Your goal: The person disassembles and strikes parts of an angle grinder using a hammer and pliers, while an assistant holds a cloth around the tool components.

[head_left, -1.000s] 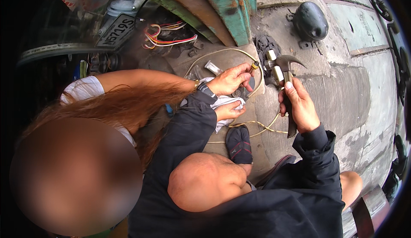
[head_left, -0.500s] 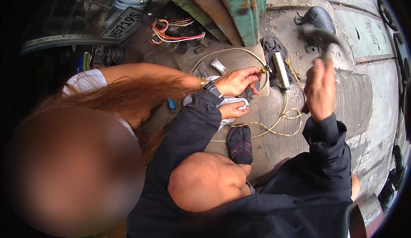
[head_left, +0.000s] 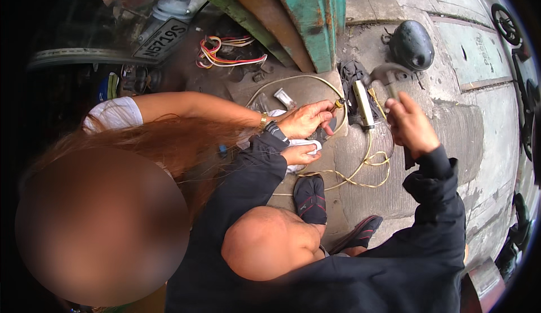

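Observation:
My right hand (head_left: 414, 126) is wrapped round the handle of a hammer (head_left: 393, 89), whose head is smeared by motion. My left hand (head_left: 307, 121) has its fingers bent round a short piece with a yellow and black end (head_left: 339, 103). What kind of piece it is, and its lower part, I cannot make out. Just below, a co-worker's hand (head_left: 298, 154) lies on a white cloth (head_left: 307, 144). The co-worker's other forearm (head_left: 197, 108), with a gold watch, reaches in from the left behind my left wrist; where its hand is, I cannot see.
A long white bar-shaped device (head_left: 362, 104) lies on dark fabric (head_left: 350, 73), near a coiled pale cord (head_left: 369, 166). Beyond stand a black rounded shell (head_left: 412, 45) and a green metal post (head_left: 310, 20). Coloured wires (head_left: 217, 54) lie at far left.
The hammer has come down and to the left with my right hand. My left hand keeps its grip on the yellow-ended piece. The whole view has shifted slightly.

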